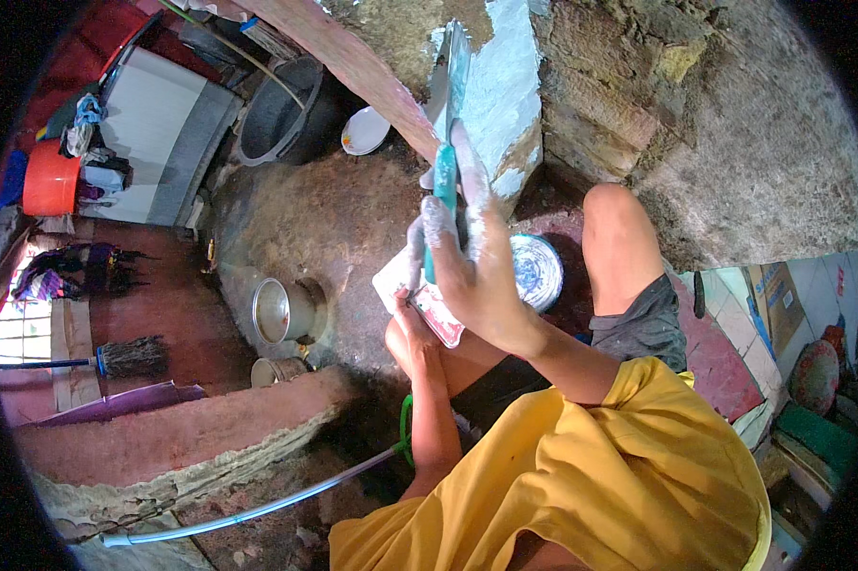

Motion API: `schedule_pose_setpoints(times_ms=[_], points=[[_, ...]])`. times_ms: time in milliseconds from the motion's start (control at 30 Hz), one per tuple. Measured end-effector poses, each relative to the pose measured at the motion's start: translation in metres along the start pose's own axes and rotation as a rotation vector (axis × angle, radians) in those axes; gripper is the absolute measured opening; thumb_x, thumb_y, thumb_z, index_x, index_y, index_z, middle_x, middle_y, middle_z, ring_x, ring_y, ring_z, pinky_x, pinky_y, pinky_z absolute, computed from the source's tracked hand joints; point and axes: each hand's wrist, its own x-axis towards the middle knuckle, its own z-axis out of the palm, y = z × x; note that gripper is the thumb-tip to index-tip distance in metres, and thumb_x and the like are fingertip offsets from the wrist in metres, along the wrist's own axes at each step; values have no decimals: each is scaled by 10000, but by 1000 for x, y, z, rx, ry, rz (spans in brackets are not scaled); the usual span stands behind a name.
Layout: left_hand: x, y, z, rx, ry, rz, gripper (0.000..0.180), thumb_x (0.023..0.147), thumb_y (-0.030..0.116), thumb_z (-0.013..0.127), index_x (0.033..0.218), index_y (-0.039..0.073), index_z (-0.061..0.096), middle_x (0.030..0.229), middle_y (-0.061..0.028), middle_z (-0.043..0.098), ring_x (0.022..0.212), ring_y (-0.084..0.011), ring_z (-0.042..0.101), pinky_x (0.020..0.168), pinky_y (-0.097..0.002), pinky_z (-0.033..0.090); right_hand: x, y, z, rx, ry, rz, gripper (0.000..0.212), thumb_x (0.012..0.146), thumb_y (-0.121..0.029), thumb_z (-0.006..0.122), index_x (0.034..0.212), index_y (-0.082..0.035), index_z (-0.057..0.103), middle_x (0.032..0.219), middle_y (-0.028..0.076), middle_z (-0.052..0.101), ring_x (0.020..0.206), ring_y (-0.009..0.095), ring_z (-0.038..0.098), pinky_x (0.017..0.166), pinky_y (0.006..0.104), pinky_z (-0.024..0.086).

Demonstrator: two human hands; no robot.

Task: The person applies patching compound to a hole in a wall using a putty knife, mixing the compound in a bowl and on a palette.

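My right hand [476,262], its fingers smeared with white paste, is closed around the teal handle [445,176] of a putty knife. The knife's metal blade [448,76] points away from me and lies at a narrow wall edge coated with pale blue-white putty [505,71]. Below it, my left hand [413,333] grips a flat white-and-red piece [436,314] with paste on it, partly hidden behind my right hand. Just right of my right wrist stands a round tub [540,271], its inside streaked with white paste.
Bare rough wall [629,124] rises at the right. On the concrete floor are a metal pot [273,311], a white plate [365,131] and a large dark basin [291,109]. A low pink ledge [191,423] and a pale hose [257,509] lie at lower left. My bent knee [619,228] is beside the tub.
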Motion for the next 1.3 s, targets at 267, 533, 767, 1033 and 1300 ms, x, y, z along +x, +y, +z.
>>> schedule_pose_setpoints(times_ms=[267, 533, 767, 1033, 1300], points=[[4, -10, -1, -257, -102, 41, 490, 814, 363, 487, 1120, -20, 468, 952, -110, 591, 796, -245, 584, 762, -346, 453, 18, 3, 41, -268, 157, -264, 607, 864, -49, 468, 1359, 49, 129, 1012, 137, 452, 891, 172, 495, 793, 280, 427], [-16, 23, -5, -76, -29, -155, 482, 795, 378, 483, 1047, -32, 500, 903, -109, 595, 751, -240, 586, 743, -354, 456, 30, -12, 45, 218, 80, -11, 548, 837, -37, 551, 1282, 53, 244, 737, 70, 545, 538, 123, 568, 464, 260, 512], [-19, 25, -9, -101, 76, -176, 582, 717, 509, 568, 799, -63, 636, 733, -83, 619, 668, -181, 582, 634, -309, 445, 39, -39, 55, 370, 100, 71, 372, 848, -89, 554, 1124, 61, 353, 671, 134, 590, 520, 194, 601, 408, 278, 496], [-28, 29, -11, -77, 44, -128, 561, 713, 493, 567, 806, -54, 641, 730, -80, 623, 658, -175, 577, 639, -302, 443, 43, -50, 57, 532, 72, 50, 324, 854, -118, 548, 1084, 31, 375, 676, 152, 605, 523, 217, 609, 394, 279, 491], [-22, 19, -8, -97, 46, -110, 558, 723, 505, 557, 790, -42, 646, 744, -78, 629, 667, -168, 580, 644, -301, 447, 38, -60, 50, 549, 48, 114, 299, 849, -119, 558, 1059, 11, 389, 664, 137, 601, 528, 208, 611, 396, 267, 488]])
